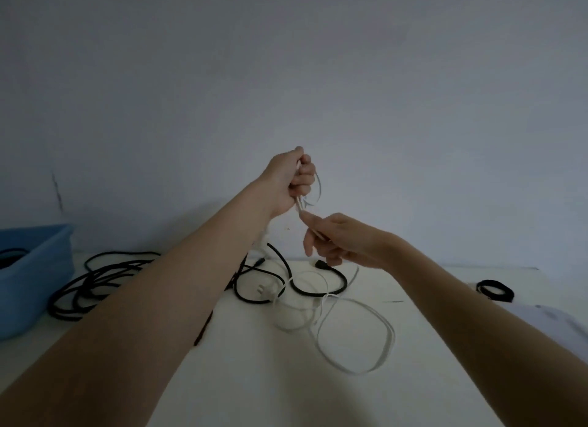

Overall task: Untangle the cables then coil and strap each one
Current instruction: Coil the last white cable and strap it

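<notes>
Pale, bare wall behind; white counter (254, 379) below, dimly lit. White cable (356, 337) raised above the counter between both hands, its upper part bunched in the left hand (291, 180), fist curled tight around several strands, one thin loop bowing out beside the knuckles. Just below and to the right, right hand (334, 239) pinching the same cable between thumb and fingertips, remaining fingers loosely curled. Rest of the white cable trailing down to the counter in wide slack loops, with a white plug (267, 290) lying among them. Crossing those loops near the plug, black cable (318, 291) curving in an open arc, one connector end near the right hand's underside. Farther left, second black cable (92, 286) heaped in tangled loops. Beyond it at the left edge, blue bin (38, 267) holding something dark, not clear what. Far right, small black coil (494, 290) lying apart from the rest.
</notes>
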{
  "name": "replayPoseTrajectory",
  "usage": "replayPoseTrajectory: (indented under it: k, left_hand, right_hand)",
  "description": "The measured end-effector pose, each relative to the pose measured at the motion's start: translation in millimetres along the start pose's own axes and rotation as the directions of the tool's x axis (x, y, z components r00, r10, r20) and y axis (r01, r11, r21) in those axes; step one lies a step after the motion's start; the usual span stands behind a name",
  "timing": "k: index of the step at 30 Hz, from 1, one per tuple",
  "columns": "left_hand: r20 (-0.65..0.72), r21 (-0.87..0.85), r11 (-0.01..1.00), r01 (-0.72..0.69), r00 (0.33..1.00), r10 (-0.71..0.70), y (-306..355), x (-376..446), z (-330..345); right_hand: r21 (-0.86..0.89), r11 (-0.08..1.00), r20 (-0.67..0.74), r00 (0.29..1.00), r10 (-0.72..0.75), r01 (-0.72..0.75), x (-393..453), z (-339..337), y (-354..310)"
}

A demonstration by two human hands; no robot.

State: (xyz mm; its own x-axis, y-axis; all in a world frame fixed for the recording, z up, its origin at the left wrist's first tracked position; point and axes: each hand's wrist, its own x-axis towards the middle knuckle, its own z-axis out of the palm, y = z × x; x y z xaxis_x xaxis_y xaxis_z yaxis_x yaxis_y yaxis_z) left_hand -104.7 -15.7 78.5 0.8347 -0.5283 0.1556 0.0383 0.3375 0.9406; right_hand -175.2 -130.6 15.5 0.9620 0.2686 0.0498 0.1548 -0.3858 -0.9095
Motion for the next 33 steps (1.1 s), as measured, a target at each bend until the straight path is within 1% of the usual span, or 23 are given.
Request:
replayPoseTrajectory:
  k: [2, 4, 6, 8, 10, 11, 13, 15, 17, 18, 21, 24, 26, 28, 30, 31, 33]
  left_hand:
    - [0.082, 0.054, 0.997, 0.057, 0.995, -0.061, 1.3, -4.8, 0.8]
    - [0.159, 0.156, 0.981, 0.112, 0.978, -0.137, 2.0, -11.5, -0.5]
    - [0.199, 0.278, 0.950, 0.143, 0.959, -0.203, 4.0, -18.6, -5.3]
    - [0.208, 0.370, 0.910, 0.185, 0.938, -0.276, 7.3, -26.4, -13.5]
    - [0.212, 0.427, 0.876, 0.224, 0.917, -0.338, 11.4, -31.9, -21.9]
    - [0.210, 0.446, 0.863, 0.237, 0.910, -0.358, 13.9, -33.8, -25.6]
    - [0.195, 0.473, 0.846, 0.246, 0.907, -0.372, 19.0, -36.9, -31.3]
    - [0.167, 0.492, 0.832, 0.256, 0.910, -0.379, 22.1, -41.5, -36.0]
    - [0.134, 0.494, 0.823, 0.281, 0.910, -0.391, 25.3, -43.2, -39.1]
    - [0.114, 0.485, 0.821, 0.300, 0.910, -0.399, 26.7, -45.2, -41.6]
    - [0.066, 0.460, 0.822, 0.336, 0.910, -0.409, 26.6, -47.9, -45.5]
    - [0.034, 0.418, 0.828, 0.373, 0.905, -0.424, 16.3, -46.9, -41.5]
    - [0.012, 0.338, 0.848, 0.407, 0.900, -0.436, 7.1, -44.7, -36.8]
    - [-0.007, 0.227, 0.872, 0.434, 0.896, -0.444, -1.7, -42.3, -33.2]
    - [-0.029, 0.133, 0.891, 0.435, 0.900, -0.435, -8.7, -37.5, -30.6]
    - [-0.050, 0.095, 0.898, 0.429, 0.903, -0.426, -11.8, -35.6, -29.3]
    - [-0.091, 0.051, 0.918, 0.394, 0.917, -0.389, -16.2, -32.9, -25.6]
  right_hand:
    - [-0.029, 0.999, 0.010, 0.999, 0.044, -0.044, 1.7, -2.1, 8.0]
    - [-0.083, 0.991, 0.001, 0.994, 0.107, -0.107, 2.0, -5.2, 15.0]
    - [-0.104, 0.981, -0.024, 0.987, 0.161, -0.163, 1.8, -12.6, 18.5]
    - [-0.122, 0.964, -0.061, 0.971, 0.231, -0.237, 3.2, -24.2, 20.7]
    - [-0.127, 0.938, -0.146, 0.942, 0.303, -0.321, 4.2, -35.0, 22.1]
    - [-0.095, 0.930, -0.203, 0.922, 0.331, -0.355, 5.6, -39.6, 22.6]
    - [-0.021, 0.918, -0.344, 0.865, 0.365, -0.395, 6.5, -45.8, 22.8]
    - [0.050, 0.911, -0.455, 0.803, 0.385, -0.409, 6.4, -47.1, 24.4]
    - [0.111, 0.917, -0.517, 0.766, 0.382, -0.382, 8.3, -47.7, 27.3]
    - [0.139, 0.922, -0.525, 0.762, 0.378, -0.361, 10.3, -44.5, 27.6]
    - [0.297, 0.926, -0.489, 0.795, 0.359, -0.235, 22.2, -31.1, 20.6]
    - [0.492, 0.858, -0.386, 0.846, 0.368, -0.149, 30.2, -20.0, 1.5]
    - [0.583, 0.808, -0.368, 0.858, 0.358, -0.087, 31.0, -16.8, -12.6]
    - [0.643, 0.766, -0.387, 0.859, 0.334, -0.008, 27.9, -11.6, -23.9]
    - [0.641, 0.767, -0.399, 0.870, 0.291, 0.037, 23.3, -5.5, -31.1]
    - [0.605, 0.795, -0.413, 0.870, 0.270, 0.041, 20.8, -3.3, -32.9]
    - [0.463, 0.886, -0.471, 0.854, 0.222, 0.025, 16.4, -2.4, -35.3]
